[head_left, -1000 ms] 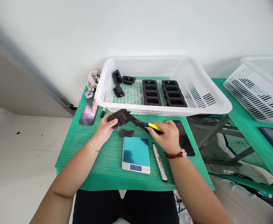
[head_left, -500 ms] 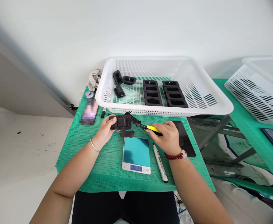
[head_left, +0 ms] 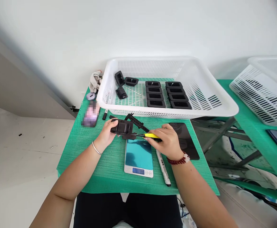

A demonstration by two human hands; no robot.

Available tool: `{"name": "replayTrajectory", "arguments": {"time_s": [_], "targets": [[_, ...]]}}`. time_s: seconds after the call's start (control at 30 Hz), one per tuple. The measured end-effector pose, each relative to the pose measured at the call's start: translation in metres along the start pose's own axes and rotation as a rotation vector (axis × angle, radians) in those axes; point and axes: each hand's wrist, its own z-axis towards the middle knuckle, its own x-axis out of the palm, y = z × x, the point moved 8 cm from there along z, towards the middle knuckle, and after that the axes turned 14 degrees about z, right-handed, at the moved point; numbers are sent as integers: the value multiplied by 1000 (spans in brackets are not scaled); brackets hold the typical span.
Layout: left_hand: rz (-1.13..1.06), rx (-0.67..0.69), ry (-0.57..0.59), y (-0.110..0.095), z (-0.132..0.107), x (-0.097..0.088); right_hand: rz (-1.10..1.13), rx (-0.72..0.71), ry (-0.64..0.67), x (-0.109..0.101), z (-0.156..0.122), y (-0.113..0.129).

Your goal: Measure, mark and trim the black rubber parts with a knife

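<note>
Left hand (head_left: 107, 131) grasps black rectangular moulded part (head_left: 122, 127), apparently unfinished; right hand (head_left: 169, 142) clenched round yellow-and-black-handled tool (head_left: 150, 135); similar black parts (head_left: 155, 96) already in white slatted plastic basket (head_left: 174, 112).

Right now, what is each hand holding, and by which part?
Left hand: black molded part, by its left end. Right hand: yellow-handled tool, by its handle.
</note>
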Motion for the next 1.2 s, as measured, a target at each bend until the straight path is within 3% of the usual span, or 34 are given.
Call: {"name": "replayTrajectory", "arguments": {"time_s": [0.23, 0.53, 0.8, 1.0, 1.2], "targets": [[8, -27, 38, 4, 0, 2, -85, 65, -107, -8, -1, -8], [-33, -18, 8, 2, 2, -1, 10, -33, -5, 2, 0, 2], [5, -21, 8, 3, 1, -1, -103, 42, -96, -7, -2, -7], [-52, -43, -45, 5, 3, -5, -16, -35, -10, 3, 0, 2], [-13, -37, 36, 4, 0, 1, -148, 21, -105, -5, -1, -6]]}}
